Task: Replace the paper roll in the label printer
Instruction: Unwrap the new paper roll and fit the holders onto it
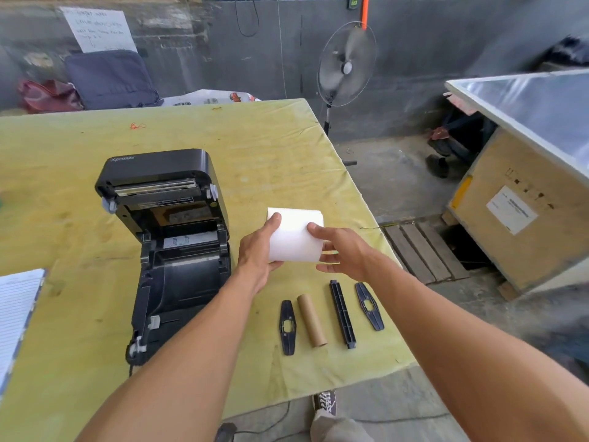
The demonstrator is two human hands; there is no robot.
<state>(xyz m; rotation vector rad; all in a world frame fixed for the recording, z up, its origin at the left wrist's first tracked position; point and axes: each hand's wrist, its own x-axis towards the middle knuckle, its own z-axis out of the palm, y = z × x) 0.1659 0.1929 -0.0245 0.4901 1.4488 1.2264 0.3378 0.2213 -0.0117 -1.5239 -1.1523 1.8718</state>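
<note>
The person holds a white roll in both hands over the worktop, just right of the open printer. The left hand grips the roll's left end, thumb on top and fingers curled beneath. The right hand holds the right end, with its thumb on the roll's curved face and its fingers spread against the end. The hands are apart, with the roll between them.

The printer's lid is tipped back, and the bay below it is open and dark. Whether anything sits in the bay cannot be told.

Four parts lie in a row on the worktop, nearer the person than the roll. From left to right they are a black guide, a brown cardboard core, a black spindle and a second guide. They lie apart, each roughly lengthwise away from the person.

A lined notebook lies at the worktop's left edge. A standing fan is on the floor beyond the far corner, and a wooden crate stands to the right. A shoe shows below the near edge.
</note>
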